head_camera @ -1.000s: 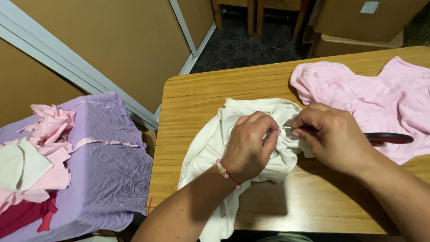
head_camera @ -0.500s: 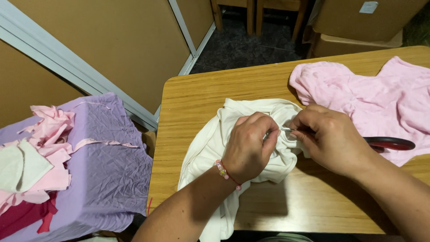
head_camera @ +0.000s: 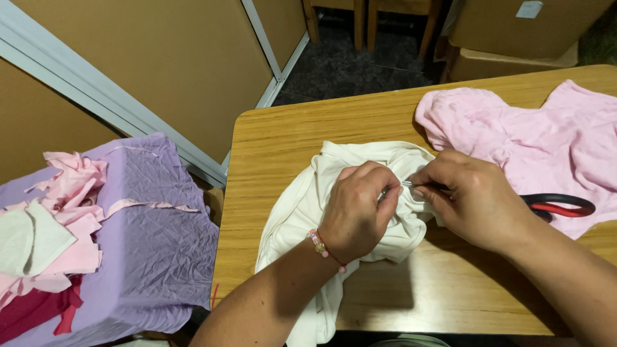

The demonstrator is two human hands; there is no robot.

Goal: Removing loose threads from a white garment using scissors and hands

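Note:
A cream-white garment (head_camera: 302, 212) lies bunched on the wooden table (head_camera: 289, 128), one end hanging over the near edge. My left hand (head_camera: 357, 209), with a bead bracelet at the wrist, pinches a fold of it. My right hand (head_camera: 475, 199) grips scissors with red-and-black handles (head_camera: 559, 205); the thin metal blade tip (head_camera: 406, 185) meets the fold between both hands. Most of the blades are hidden by my fingers.
A pink garment (head_camera: 533, 135) is spread at the table's far right. To the left, a surface draped in purple cloth (head_camera: 148, 238) carries pink, white and dark red fabric scraps (head_camera: 45, 225). Cardboard boxes (head_camera: 514, 38) and wooden chair legs stand beyond the table.
The scissors handles have shifted slightly lower and to the right. Both hands stay on the white fold with barely any movement.

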